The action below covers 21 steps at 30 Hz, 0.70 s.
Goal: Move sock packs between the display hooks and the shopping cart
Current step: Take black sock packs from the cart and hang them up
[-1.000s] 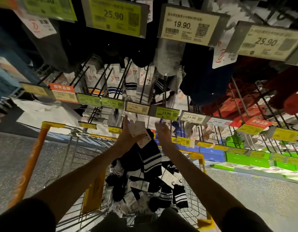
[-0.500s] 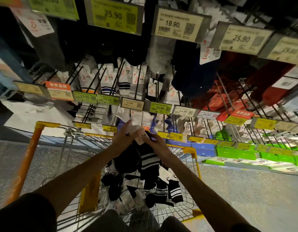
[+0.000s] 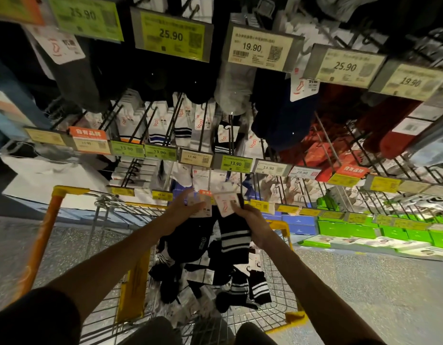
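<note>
left hand (image 3: 181,211) holds a black sock pack (image 3: 188,242), right hand (image 3: 252,224) grips a striped sock pack (image 3: 234,241), both over the shopping cart (image 3: 66,190). aim each card's hole squarely at a display hook (image 3: 231,135).

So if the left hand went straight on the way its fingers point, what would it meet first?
Probably the white sock packs hanging straight ahead of the left hand. Depth is unclear, so the gap between them cannot be judged.

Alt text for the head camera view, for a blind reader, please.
Two hands hold black sock packs over a shopping cart of socks: left hand a plain pack, right hand a striped pack. Display hooks with price tags ahead.
</note>
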Available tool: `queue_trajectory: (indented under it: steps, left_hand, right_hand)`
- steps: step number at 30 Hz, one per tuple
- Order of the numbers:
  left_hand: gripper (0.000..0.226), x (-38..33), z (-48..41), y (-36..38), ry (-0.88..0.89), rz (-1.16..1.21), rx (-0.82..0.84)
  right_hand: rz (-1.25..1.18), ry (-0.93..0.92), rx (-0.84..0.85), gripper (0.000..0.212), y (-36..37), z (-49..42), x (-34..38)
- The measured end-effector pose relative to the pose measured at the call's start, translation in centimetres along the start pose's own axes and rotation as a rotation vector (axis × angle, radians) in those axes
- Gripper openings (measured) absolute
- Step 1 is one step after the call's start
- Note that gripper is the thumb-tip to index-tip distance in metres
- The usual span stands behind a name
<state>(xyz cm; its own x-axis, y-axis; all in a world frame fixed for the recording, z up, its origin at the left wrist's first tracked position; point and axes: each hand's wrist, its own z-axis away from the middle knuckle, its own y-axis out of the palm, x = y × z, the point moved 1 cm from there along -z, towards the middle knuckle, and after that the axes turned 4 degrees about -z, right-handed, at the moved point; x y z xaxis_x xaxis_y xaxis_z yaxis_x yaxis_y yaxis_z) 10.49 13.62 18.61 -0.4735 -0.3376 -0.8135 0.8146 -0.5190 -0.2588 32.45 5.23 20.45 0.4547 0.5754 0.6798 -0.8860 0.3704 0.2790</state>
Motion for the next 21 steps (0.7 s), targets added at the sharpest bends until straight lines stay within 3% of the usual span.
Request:
queue_trajectory:
  steps: [3, 6, 9, 21]
  left_hand:
    - [0.057, -0.4, 0.0, -0.1, -0.029, 0.063, 0.001]
    - [0.034, -0.7, -0.4, 0.4, 0.015, -0.031, 0.107]
    - [0.031, -0.8, -0.9, 0.8, 0.029, -0.137, 0.171]
    - [0.022, -1.4, -2.5, 0.7, 0.087, -0.143, 0.005]
  right_hand:
    - [-0.028, -0.157, -0.053, 0.034, -0.2, -0.5, 1.1]
    - [-0.031, -0.249, -0.063, 0.029, 0.3, -1.1, 1.8]
    - [-0.037, -0.282, -0.065, 0.031, 1.0, -1.8, 2.5]
    - [0.089, -0.451, -0.160, 0.005, 2.5, -3.9, 4.2]
